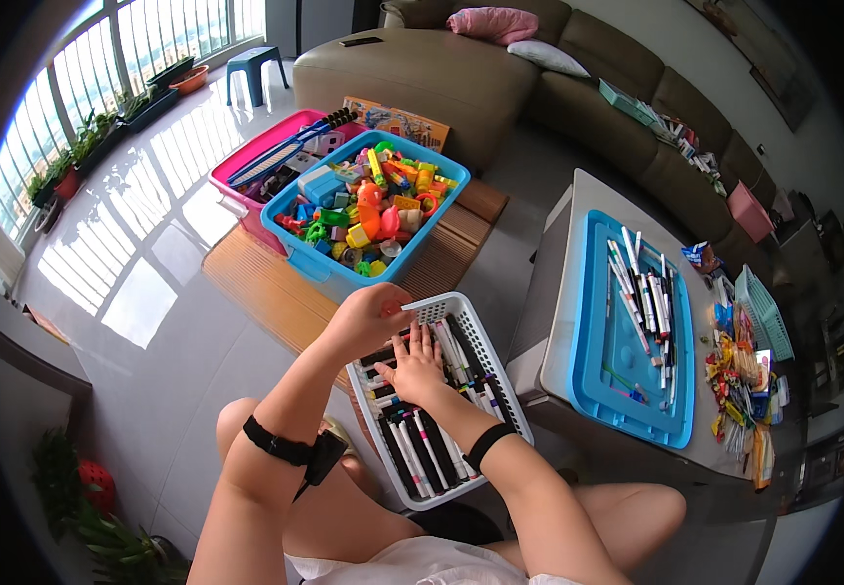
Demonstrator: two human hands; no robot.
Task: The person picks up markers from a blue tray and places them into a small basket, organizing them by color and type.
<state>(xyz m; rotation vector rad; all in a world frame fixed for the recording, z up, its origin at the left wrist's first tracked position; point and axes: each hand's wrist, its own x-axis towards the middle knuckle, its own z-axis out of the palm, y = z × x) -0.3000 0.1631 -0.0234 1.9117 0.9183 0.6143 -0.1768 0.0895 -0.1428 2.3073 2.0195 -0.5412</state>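
A white perforated plastic basket (472, 322) holds many marker pens (422, 439), black and white, laid in rows. My right hand (415, 369) rests over the pens in its upper part, with fingers spread and no pen seen in its grasp. My left hand (374, 314) is at the basket's far left corner, its thumb and fingertips by the rim; whether it holds anything is hidden. Right of the basket, a blue plastic lid (590, 351) lies on the table with a loose pile of markers (645, 292) on it.
Beyond the basket, a blue bin (298, 256) full of toys and a pink bin (246, 212) stand on a wooden step (268, 285). The grey table (564, 241) at right carries snack packets (736, 373) and a green basket (762, 314). A brown sofa (407, 66) stands behind.
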